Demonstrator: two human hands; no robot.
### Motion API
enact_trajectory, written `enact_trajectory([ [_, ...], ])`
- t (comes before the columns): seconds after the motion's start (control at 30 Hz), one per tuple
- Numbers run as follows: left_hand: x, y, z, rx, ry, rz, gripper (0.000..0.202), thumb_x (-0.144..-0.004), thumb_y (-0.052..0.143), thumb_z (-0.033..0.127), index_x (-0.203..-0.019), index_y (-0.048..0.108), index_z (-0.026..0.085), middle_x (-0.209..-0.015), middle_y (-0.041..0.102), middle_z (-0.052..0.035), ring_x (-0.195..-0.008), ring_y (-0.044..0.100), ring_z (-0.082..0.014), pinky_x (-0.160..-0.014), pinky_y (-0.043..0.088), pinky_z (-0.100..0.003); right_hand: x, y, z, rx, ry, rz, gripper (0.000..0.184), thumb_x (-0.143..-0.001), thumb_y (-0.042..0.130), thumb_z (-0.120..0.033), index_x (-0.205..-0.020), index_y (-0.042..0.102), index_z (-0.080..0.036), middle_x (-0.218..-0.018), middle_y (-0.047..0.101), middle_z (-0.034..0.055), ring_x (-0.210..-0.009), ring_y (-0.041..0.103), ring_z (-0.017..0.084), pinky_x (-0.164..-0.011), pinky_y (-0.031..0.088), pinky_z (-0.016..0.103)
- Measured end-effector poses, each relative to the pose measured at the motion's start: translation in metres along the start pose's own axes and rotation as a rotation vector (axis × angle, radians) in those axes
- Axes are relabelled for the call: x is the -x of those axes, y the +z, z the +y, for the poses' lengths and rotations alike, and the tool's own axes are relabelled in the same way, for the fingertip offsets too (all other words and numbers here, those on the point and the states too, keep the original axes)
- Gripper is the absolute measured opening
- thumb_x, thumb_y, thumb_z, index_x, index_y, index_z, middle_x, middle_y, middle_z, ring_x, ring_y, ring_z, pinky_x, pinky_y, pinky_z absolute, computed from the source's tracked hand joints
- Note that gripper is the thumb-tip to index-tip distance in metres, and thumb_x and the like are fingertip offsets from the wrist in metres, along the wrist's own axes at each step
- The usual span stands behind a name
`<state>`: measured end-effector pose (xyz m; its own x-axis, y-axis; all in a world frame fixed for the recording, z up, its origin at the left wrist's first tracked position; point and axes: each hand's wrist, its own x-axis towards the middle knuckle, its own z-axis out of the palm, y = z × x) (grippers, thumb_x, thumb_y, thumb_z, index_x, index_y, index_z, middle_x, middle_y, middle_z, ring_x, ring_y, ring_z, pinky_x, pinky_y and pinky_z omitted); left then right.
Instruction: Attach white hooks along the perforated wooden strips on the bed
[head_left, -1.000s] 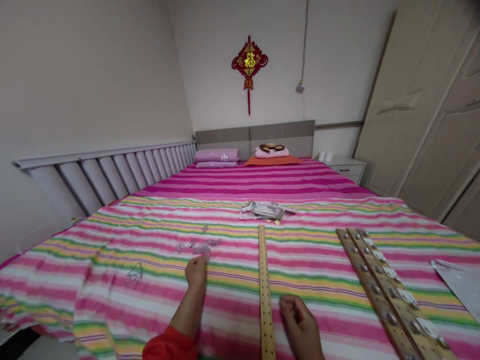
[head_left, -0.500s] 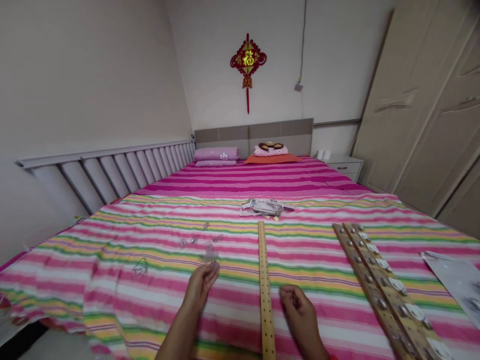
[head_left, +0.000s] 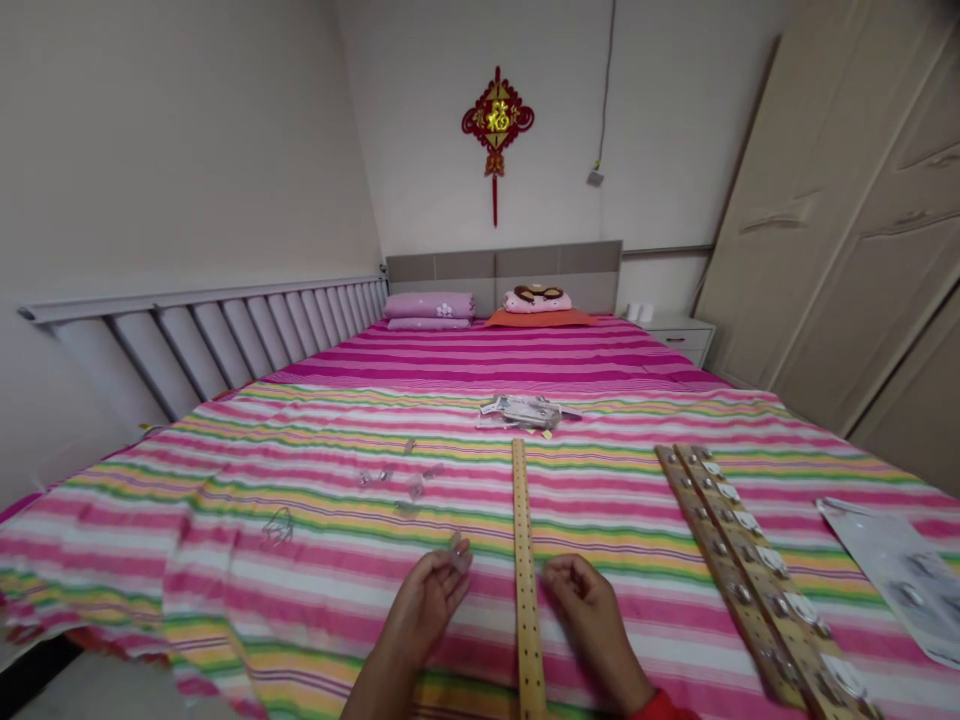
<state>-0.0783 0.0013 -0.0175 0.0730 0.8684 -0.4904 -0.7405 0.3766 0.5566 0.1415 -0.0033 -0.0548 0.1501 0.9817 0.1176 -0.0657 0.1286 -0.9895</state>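
My left hand (head_left: 433, 598) is turned partly palm up, its fingers closed on a small clear plastic packet (head_left: 457, 552) left of the wooden strip. The long narrow strip (head_left: 527, 580), dotted with small holes, lies lengthwise on the bed. Just right of it is my right hand (head_left: 589, 605), fingers curled and thumb against them; whatever they may hold is hidden. Several similar small clear packets (head_left: 411, 490) lie scattered beyond my left hand.
Two wooden strips (head_left: 739, 590) carrying shiny metal pieces and white tags lie to the right. Beside them is a clear plastic bag (head_left: 896, 575). A heap of plastic packaging (head_left: 529, 412) sits beyond the bare strip. A thin tangled loop (head_left: 277, 525) lies left on the striped sheet (head_left: 225, 590).
My left hand has come away from the scattered packets, moving right and nearer with one packet in its fingers. My right hand has shifted slightly left, closer to the strip.
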Motion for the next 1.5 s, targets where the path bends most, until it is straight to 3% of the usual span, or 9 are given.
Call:
enact_trajectory([
  [0.2, 0.005, 0.016, -0.018, 0.045, -0.043, -0.023, 0.010, -0.076, 0.054, 0.008, -0.078, 0.059, 0.016, -0.094, 0.072, -0.0077, -0.084, 0.069, -0.0170, -0.081, 0.052, -0.029, 0.021, 0.038, -0.033, 0.360, -0.320, -0.257, 0.006, -0.076, 0.063, -0.023, -0.081, 0.065, -0.021, -0.076, 0.062, 0.0023, -0.068, 0.058, 0.018, -0.062, 0.045, 0.027],
  [0.37, 0.003, 0.015, -0.029, 0.053, -0.047, -0.048, 0.013, -0.078, 0.053, 0.009, -0.085, 0.061, 0.015, -0.087, 0.073, -0.0068, -0.074, 0.068, -0.0145, -0.071, 0.052, -0.024, 0.022, 0.054, -0.035, 0.498, -0.426, -0.247, 0.013, -0.082, 0.053, -0.015, -0.082, 0.064, -0.023, -0.081, 0.063, 0.0028, -0.076, 0.060, 0.018, -0.067, 0.046, 0.027],
  [0.53, 0.000, 0.009, -0.032, 0.100, -0.054, -0.077, 0.012, -0.081, 0.055, 0.014, -0.090, 0.062, 0.015, -0.093, 0.072, -0.0080, -0.080, 0.068, -0.0156, -0.078, 0.051, -0.026, 0.020, 0.054, -0.029, 0.447, -0.451, -0.241, 0.016, -0.087, 0.048, -0.018, -0.082, 0.062, -0.022, -0.081, 0.061, 0.0036, -0.076, 0.058, 0.018, -0.068, 0.045, 0.027],
  [0.7, 0.000, 0.011, -0.031, 0.143, -0.054, -0.040, 0.023, -0.085, 0.054, 0.031, -0.101, 0.060, 0.016, -0.100, 0.069, -0.0091, -0.085, 0.067, -0.0171, -0.086, 0.050, -0.031, 0.018, 0.049, -0.028, 0.282, -0.340, -0.136, 0.017, -0.087, 0.052, -0.029, -0.074, 0.061, -0.020, -0.073, 0.057, 0.0018, -0.068, 0.054, 0.016, -0.061, 0.042, 0.026],
  [0.93, -0.003, 0.013, -0.032, 0.107, -0.012, 0.004, 0.025, -0.085, 0.053, 0.026, -0.107, 0.059, 0.017, -0.110, 0.066, -0.0090, -0.089, 0.066, -0.0161, -0.092, 0.048, -0.032, 0.014, 0.039, -0.024, 0.015, -0.021, 0.020, 0.030, -0.071, 0.067, -0.048, -0.071, 0.062, -0.019, -0.058, 0.054, -0.0020, -0.052, 0.045, 0.014, -0.049, 0.035, 0.025],
  [1.07, -0.006, 0.005, -0.033, 0.033, -0.013, -0.059, 0.025, -0.082, 0.055, 0.027, -0.106, 0.063, 0.021, -0.118, 0.064, -0.0067, -0.103, 0.062, -0.0167, -0.098, 0.044, -0.033, 0.012, 0.022, -0.026, -0.199, 0.163, -0.013, 0.030, -0.068, 0.069, -0.048, -0.067, 0.059, -0.019, -0.042, 0.043, -0.0074, -0.040, 0.035, 0.010, -0.044, 0.026, 0.023],
  [1.23, -0.007, 0.001, -0.036, -0.248, 0.164, -0.049, 0.013, -0.070, 0.067, 0.027, -0.079, 0.067, 0.017, -0.095, 0.069, -0.0081, -0.095, 0.063, -0.0196, -0.092, 0.046, -0.033, 0.016, -0.004, -0.025, -0.272, 0.351, -0.163, 0.028, -0.066, 0.068, -0.042, -0.059, 0.054, -0.019, -0.043, 0.045, -0.0066, -0.036, 0.031, 0.007, -0.041, 0.020, 0.024],
  [1.37, -0.009, 0.002, -0.036, -0.586, 0.363, -0.009, 0.024, -0.063, 0.073, 0.036, -0.058, 0.061, 0.016, -0.071, 0.064, -0.0053, -0.093, 0.059, -0.0234, -0.087, 0.043, -0.031, 0.028, -0.013, -0.018, -0.265, 0.477, -0.250, 0.027, -0.063, 0.067, -0.040, -0.056, 0.050, -0.020, -0.040, 0.040, -0.0080, -0.035, 0.028, 0.006, -0.039, 0.016, 0.023],
  [1.5, -0.008, 0.004, -0.033, -0.770, 0.504, -0.016, 0.037, -0.067, 0.068, 0.044, -0.046, 0.050, 0.019, -0.076, 0.065, -0.0074, -0.106, 0.054, -0.0272, -0.088, 0.039, -0.031, 0.039, -0.014, -0.013, -0.228, 0.527, -0.283, 0.026, -0.062, 0.067, -0.038, -0.056, 0.049, -0.020, -0.040, 0.040, -0.0091, -0.034, 0.028, 0.005, -0.038, 0.012, 0.022],
])
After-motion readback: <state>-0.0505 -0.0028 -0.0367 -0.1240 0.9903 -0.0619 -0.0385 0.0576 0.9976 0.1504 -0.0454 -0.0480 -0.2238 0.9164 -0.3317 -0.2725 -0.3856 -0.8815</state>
